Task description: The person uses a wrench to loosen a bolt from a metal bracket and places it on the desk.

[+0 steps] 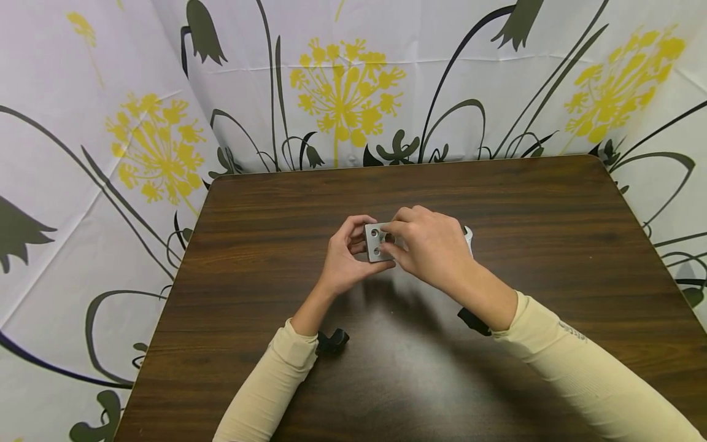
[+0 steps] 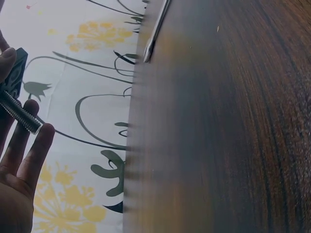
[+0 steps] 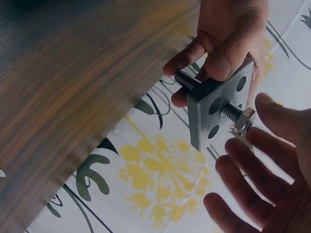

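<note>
My left hand grips a small grey metal plate by its edges, thumb on one side and fingers on the other. Several round holes go through the plate. A threaded bolt passes through it, with its hex head standing off the face toward my right hand. The right thumb and forefinger curl round that head; the other right fingers spread loosely below. In the left wrist view the bolt's threaded end sticks out behind the plate, near the left fingertips.
A brown wood-grain table lies beneath both hands. A shiny wrench rests on it, partly hidden behind my right hand; its handle shows in the left wrist view. A flower-patterned cloth hangs behind and beside the table.
</note>
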A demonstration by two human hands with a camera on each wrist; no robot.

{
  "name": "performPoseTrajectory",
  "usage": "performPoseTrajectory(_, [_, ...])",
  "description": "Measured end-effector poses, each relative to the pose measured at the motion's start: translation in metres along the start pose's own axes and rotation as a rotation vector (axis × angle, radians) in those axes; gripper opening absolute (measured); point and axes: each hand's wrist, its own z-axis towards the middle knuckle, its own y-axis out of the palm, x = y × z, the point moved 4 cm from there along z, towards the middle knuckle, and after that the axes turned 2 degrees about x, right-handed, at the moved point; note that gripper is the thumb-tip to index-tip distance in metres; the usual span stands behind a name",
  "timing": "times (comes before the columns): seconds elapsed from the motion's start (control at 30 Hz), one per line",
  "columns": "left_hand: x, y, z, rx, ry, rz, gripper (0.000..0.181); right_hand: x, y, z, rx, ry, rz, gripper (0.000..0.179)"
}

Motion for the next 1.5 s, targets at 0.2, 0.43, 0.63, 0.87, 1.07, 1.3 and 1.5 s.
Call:
performPoseTrajectory(0.2, [0.014,0.002,0.001,-0.003,-0.004,0.001,0.071,-0.001,0.000,0.000,-0.048,-0.017,0.008,0.019])
performPoseTrajectory(0.43, [0.014,0.001,0.001,0.000,0.011,0.002,0.071,-0.001,-0.001,0.001,-0.028,0.019,-0.023,0.024])
performPoseTrajectory(0.63, [0.015,0.002,0.001,-0.003,-0.001,-0.003,0.071,-0.002,-0.002,0.000,-0.044,-0.037,-0.002,0.022])
performPoseTrajectory(0.87, [0.014,0.004,0.003,0.000,0.009,-0.002,0.071,0.001,-0.004,0.001,-0.035,0.012,-0.027,0.024])
performPoseTrajectory(1.07, [0.015,0.005,0.003,-0.006,0.006,-0.007,0.071,0.001,-0.004,-0.001,-0.048,-0.016,-0.021,0.024])
performPoseTrajectory(1.3, [0.018,0.005,0.004,-0.005,0.009,0.004,0.071,0.001,-0.005,-0.001,-0.039,0.012,-0.039,0.021])
performPoseTrajectory(1.5, [0.020,0.002,0.002,-0.003,0.005,0.018,0.070,-0.002,-0.005,0.000,-0.023,-0.006,-0.021,0.026])
